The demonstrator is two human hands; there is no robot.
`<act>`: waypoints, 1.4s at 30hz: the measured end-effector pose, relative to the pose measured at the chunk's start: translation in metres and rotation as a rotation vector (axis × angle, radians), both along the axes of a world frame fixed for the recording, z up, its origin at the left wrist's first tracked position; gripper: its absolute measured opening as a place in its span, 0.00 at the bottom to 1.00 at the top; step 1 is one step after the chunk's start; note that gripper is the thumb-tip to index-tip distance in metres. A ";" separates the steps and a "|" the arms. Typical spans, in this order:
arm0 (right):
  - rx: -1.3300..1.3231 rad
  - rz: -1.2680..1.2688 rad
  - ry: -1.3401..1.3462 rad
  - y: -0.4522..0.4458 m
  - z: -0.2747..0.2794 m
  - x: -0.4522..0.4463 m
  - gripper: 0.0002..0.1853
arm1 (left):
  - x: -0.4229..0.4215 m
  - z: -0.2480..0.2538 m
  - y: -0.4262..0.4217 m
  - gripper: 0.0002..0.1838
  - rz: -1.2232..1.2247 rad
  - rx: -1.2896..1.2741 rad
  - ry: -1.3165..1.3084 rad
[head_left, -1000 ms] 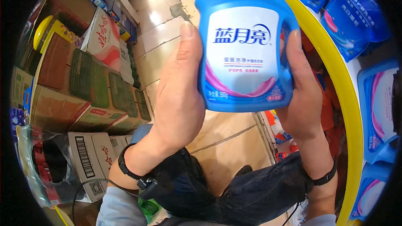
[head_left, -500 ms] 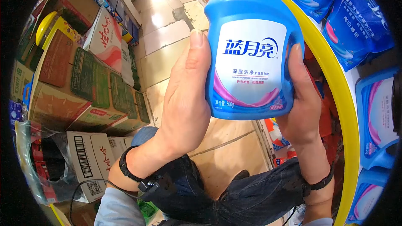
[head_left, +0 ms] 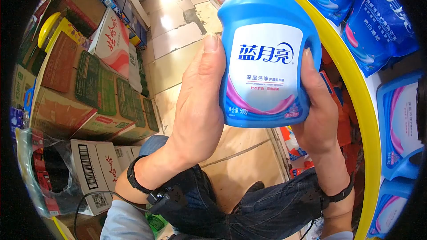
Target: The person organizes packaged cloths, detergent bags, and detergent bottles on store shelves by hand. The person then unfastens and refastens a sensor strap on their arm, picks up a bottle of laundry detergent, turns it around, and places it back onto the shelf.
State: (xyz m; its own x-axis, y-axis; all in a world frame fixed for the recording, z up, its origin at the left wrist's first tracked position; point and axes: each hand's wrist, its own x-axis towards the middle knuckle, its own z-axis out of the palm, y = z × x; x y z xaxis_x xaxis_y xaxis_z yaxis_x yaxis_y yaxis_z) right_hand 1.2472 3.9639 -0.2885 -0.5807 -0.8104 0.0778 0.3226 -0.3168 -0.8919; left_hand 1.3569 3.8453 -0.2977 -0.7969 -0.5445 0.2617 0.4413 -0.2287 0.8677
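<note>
A blue laundry detergent bottle (head_left: pixel 266 62) with a white cap and a white label is held up in front of me, front side facing me and nearly upright. My left hand (head_left: pixel 200 93) grips its left side, thumb along the edge. On the right side, my right hand (head_left: pixel 318 106) is closed around the bottle, its thumb resting by the handle opening. The fingers of both hands are mostly hidden behind the bottle. Each wrist wears a black strap.
Cardboard boxes (head_left: pixel 89 89) are stacked on the left, with a white carton (head_left: pixel 93 169) below. At right, a yellow-edged shelf (head_left: pixel 376 138) holds blue detergent pouches (head_left: pixel 378 22) and bottles (head_left: pixel 402 120). A tiled floor (head_left: pixel 173 31) runs between. My jeans (head_left: pixel 275 200) show below.
The bottle has turned and tilted very slightly. My right thumb has shifted a little left along the label's edge. My left hand has barely moved.
</note>
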 end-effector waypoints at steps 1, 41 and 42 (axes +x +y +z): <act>0.012 0.041 0.028 0.002 0.000 -0.002 0.29 | 0.000 0.001 0.001 0.26 0.007 0.011 -0.011; -0.038 -0.205 1.332 0.012 0.012 -0.006 0.40 | 0.003 0.022 -0.001 0.39 0.024 0.455 -0.019; -0.097 -0.097 1.210 0.012 0.014 -0.004 0.44 | 0.006 0.009 -0.015 0.41 -0.224 0.483 0.092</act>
State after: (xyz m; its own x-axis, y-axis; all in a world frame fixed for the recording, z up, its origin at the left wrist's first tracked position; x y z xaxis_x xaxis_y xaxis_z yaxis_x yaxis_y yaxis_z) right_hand 1.2434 3.9758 -0.2741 -0.1493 -0.7283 0.6688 -0.7299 -0.3752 -0.5715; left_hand 1.3633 3.8298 -0.2883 -0.8929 -0.4395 0.0979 0.4051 -0.6891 0.6009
